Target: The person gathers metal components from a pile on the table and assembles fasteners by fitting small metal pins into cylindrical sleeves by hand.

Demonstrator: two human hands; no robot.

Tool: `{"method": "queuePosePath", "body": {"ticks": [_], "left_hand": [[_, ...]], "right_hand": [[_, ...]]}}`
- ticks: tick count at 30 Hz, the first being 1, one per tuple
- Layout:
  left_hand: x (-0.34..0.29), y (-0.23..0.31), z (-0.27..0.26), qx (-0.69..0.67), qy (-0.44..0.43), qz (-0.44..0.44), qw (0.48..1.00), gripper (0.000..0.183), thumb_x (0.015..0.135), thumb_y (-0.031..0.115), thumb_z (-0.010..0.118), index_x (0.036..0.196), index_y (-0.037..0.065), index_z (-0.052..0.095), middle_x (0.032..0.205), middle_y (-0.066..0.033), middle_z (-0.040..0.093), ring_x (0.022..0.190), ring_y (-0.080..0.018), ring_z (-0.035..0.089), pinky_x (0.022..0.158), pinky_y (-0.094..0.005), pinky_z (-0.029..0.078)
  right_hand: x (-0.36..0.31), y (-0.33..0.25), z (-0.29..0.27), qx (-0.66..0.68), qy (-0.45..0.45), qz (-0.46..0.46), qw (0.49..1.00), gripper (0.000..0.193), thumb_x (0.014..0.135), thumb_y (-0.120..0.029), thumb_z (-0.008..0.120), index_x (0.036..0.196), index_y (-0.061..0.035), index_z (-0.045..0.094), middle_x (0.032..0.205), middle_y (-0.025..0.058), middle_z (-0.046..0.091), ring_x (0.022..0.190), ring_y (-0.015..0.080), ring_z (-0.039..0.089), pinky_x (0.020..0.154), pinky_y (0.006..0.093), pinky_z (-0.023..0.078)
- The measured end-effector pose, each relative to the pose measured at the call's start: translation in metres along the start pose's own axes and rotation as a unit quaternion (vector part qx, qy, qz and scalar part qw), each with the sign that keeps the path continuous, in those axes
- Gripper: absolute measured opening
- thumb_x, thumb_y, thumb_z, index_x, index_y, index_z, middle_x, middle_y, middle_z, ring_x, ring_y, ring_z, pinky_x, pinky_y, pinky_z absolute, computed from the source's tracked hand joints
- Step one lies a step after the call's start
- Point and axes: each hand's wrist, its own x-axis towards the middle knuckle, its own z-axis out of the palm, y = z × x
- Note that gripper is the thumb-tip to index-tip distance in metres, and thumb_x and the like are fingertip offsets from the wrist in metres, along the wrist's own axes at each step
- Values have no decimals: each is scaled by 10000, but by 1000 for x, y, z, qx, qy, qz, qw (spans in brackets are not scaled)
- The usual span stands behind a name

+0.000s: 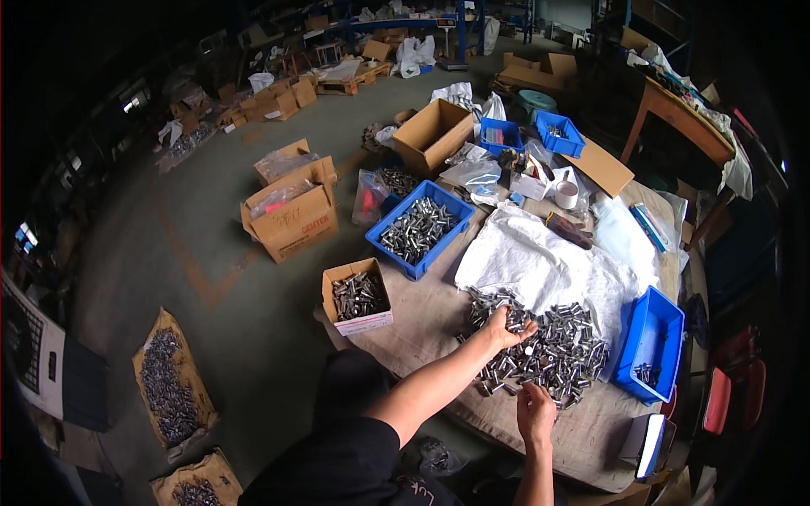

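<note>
A spread heap of short, shiny cylindrical metal parts (567, 354) lies on the cloth-covered table (422, 337); they look like bolts or sleeves. Over the heap's upper left part reaches my left hand (509, 330), thumb and fingers apart, touching or just above the parts. My right hand (535, 411) is at the heap's near edge, its fingers curled together. Whatever it may pinch is too small to make out. A white cloth sack (527, 257) lies crumpled behind the heap.
A blue bin (405, 268) and a small carton (365, 323) full of metal parts stand to the left. At the right is another blue bin (629, 363) with a few pieces. Gloves (569, 230) and a white cup (566, 195) lie farther back. Cartons (291, 223) stand on the floor.
</note>
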Motion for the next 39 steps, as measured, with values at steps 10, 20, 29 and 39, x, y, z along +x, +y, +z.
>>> {"method": "queuePosePath", "body": {"ticks": [10,20,29,39], "left_hand": [[0,5,-8,-56,-66,-147,985,360,884,403,449,863,49,508,704,-78,531,646,-231,548,663,-398,525],[-26,-32,-4,14,-159,-5,987,385,898,332,329,900,21,555,967,-152,577,779,-266,572,770,-422,467],[-105,-26,-34,174,-153,-1,973,201,865,332,513,929,152,577,773,-35,568,604,-158,523,492,-279,390],[-242,-47,-155,280,-74,-121,950,215,862,288,496,978,119,559,800,-50,557,610,-161,532,429,-264,405]], "right_hand": [[-1,0,1,-7,7,-32,999,164,741,-50,589,900,-23,622,808,152,609,670,283,612,601,345,478],[-5,1,-1,-19,-3,-46,999,167,733,-48,588,893,-15,623,780,153,612,682,299,602,615,346,470],[-4,8,9,10,-8,-3,1000,165,756,-81,594,902,-14,635,778,139,632,685,216,619,618,308,478],[-74,-44,50,428,-231,143,862,391,860,-231,567,1161,12,512,957,30,583,727,71,515,627,200,418]]}}
